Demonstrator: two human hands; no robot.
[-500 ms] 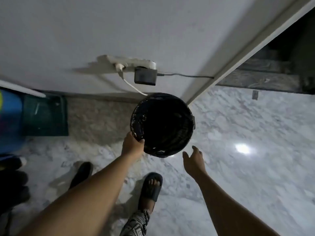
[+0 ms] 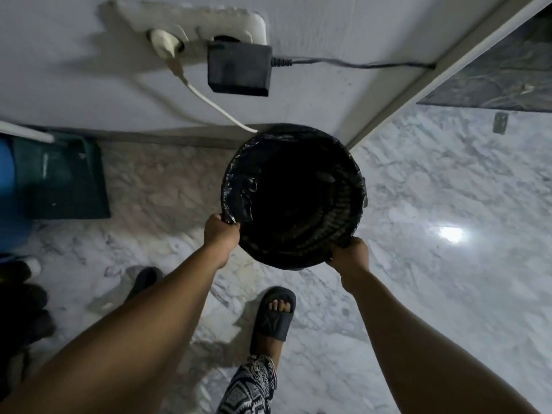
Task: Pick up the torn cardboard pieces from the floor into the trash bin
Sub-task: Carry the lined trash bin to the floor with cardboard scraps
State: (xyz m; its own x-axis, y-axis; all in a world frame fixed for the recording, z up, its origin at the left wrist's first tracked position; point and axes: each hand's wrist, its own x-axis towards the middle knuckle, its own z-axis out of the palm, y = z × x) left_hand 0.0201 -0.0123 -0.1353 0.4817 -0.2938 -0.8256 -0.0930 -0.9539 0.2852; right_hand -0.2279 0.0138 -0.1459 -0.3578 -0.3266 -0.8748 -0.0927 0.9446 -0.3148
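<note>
A round black trash bin point(image 2: 343, 177) lined with a black plastic bag sits by the white wall near the door frame, its inside dark. My left hand point(image 2: 221, 233) grips the near-left rim. My right hand point(image 2: 349, 253) grips the near-right rim. No torn cardboard pieces show on the marble floor in this view.
A white power strip point(image 2: 191, 28) with a black adapter point(image 2: 239, 68) and cables hangs on the wall above the bin. A dark green box point(image 2: 68, 180) and a blue container point(image 2: 9, 186) stand at left. My sandalled foot point(image 2: 276, 313) is below the bin; an open doorway point(image 2: 493, 70) lies at right.
My right hand, open and off the bin before, now grasps the near-right rim. The view has moved closer to the bin and wall.
</note>
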